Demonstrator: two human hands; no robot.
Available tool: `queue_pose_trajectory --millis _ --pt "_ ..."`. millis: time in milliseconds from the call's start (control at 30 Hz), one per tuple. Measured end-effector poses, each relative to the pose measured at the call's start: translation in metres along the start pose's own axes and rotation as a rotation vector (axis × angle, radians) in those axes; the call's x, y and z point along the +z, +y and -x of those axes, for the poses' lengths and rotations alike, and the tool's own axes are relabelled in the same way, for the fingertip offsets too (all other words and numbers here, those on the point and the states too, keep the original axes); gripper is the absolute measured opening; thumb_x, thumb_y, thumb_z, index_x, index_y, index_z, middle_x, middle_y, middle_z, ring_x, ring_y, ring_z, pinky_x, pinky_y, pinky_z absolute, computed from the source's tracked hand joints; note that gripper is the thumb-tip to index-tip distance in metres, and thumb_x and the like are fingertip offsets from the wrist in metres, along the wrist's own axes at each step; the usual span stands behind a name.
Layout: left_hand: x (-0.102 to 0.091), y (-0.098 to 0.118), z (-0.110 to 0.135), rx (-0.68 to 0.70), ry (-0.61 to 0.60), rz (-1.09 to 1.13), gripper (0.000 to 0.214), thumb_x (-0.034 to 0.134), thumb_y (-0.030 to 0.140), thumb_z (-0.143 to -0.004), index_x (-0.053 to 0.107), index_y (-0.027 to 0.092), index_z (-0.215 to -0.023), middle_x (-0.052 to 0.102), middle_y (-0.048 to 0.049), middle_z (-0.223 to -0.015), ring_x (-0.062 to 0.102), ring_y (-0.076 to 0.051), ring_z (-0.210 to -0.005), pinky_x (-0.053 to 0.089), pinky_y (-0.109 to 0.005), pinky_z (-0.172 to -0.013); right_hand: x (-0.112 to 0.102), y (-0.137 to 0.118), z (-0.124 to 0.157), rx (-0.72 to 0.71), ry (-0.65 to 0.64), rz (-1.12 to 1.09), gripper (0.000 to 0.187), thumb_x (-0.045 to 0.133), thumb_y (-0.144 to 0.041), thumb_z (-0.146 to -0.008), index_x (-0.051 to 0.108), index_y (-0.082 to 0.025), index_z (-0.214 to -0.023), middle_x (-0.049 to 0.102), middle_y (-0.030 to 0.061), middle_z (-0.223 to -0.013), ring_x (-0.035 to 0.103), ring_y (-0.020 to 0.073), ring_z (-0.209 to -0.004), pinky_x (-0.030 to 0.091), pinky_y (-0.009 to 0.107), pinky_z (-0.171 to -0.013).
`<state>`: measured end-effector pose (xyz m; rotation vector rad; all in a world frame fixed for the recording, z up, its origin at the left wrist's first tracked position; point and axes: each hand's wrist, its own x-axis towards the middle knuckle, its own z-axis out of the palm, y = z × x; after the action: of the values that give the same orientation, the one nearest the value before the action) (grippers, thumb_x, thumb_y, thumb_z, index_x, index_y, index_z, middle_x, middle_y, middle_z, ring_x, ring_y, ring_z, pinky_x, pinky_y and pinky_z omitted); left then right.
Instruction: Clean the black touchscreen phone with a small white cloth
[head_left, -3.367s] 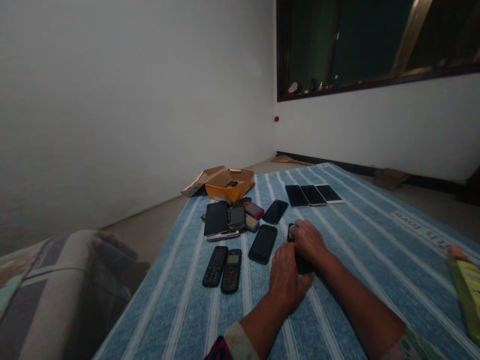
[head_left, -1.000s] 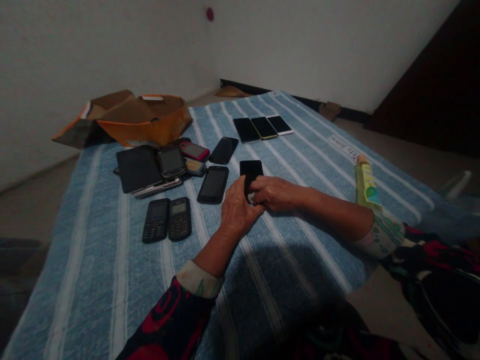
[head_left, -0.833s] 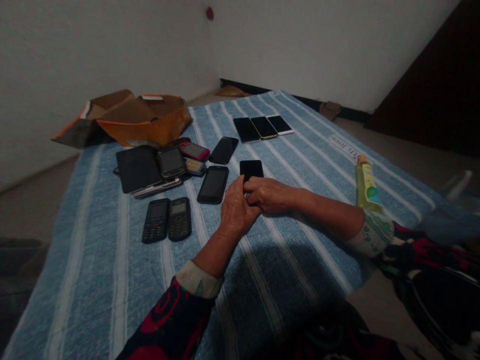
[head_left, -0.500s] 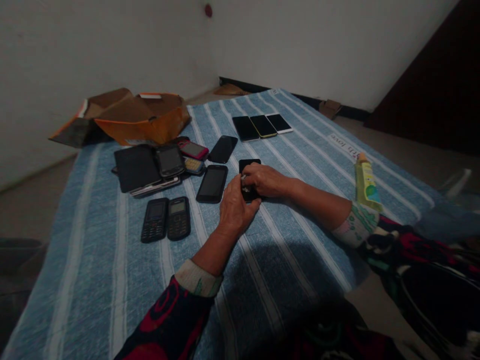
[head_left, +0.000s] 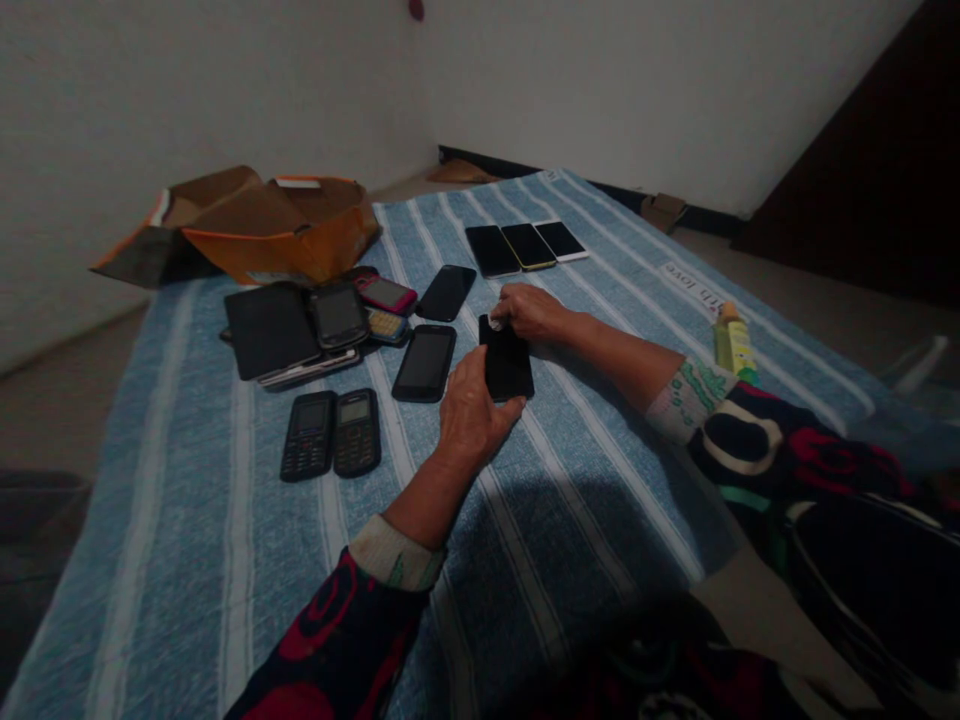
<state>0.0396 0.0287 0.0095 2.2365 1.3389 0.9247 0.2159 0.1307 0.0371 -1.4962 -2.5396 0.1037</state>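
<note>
A black smartphone [head_left: 510, 365] lies screen up on the striped cloth. My left hand [head_left: 472, 405] braces it, fingers along its left edge and thumb at its bottom edge. In my right hand [head_left: 529, 312] a small white wad [head_left: 495, 322] is pinched, pressed to the phone's top end; whether it is tissue or cloth I cannot tell. Just left of my left hand lies another dark smartphone [head_left: 425, 363], with a black one [head_left: 447, 292] behind it. Two keypad phones, one [head_left: 308, 436] beside the other [head_left: 357, 432], lie nearer me.
Three smartphones lie in a row at the back, the middle one [head_left: 529, 246] yellow-edged. At left, several phones surround a black flat case [head_left: 271, 330], before an opened orange cardboard box [head_left: 285, 240]. A bottle of yellowish liquid [head_left: 733, 345] lies at right on the blue striped cloth [head_left: 300, 580].
My right hand has moved the white wad from the middle of the smartphone up to its top end, uncovering the screen. My left hand stays at the phone's edge.
</note>
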Motion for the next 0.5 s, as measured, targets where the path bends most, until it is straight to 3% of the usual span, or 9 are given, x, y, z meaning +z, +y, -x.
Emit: queue_pose_trajectory --millis 233,500 --pt "0.002 -0.003 0.001 0.009 0.012 -0.011 0.066 0.073 0.024 -0.068 0.041 0.017 -0.126 0.058 -0.0127 -0.122 0.053 -0.031 -0.117 0.045 -0.049 -0.098 -0.011 0.003 0.023 0.062 -0.081 0.082 0.030 0.045 -0.009 -0.079 0.069 -0.016 -0.094 0.058 0.0106 -0.092 0.050 0.0221 -0.084 0.034 0.031 -0.069" --pt "0.000 -0.003 0.005 0.009 0.006 -0.002 0.066 0.071 0.025 -0.069 0.039 0.019 -0.127 0.056 -0.0124 -0.122 0.053 -0.030 -0.117 0.044 -0.049 -0.099 -0.004 -0.037 0.072 -0.058 -0.034 0.085 0.028 0.045 -0.012 -0.084 0.070 -0.017 -0.095 0.059 0.0104 -0.093 0.049 0.0211 -0.085 0.034 0.030 -0.067"
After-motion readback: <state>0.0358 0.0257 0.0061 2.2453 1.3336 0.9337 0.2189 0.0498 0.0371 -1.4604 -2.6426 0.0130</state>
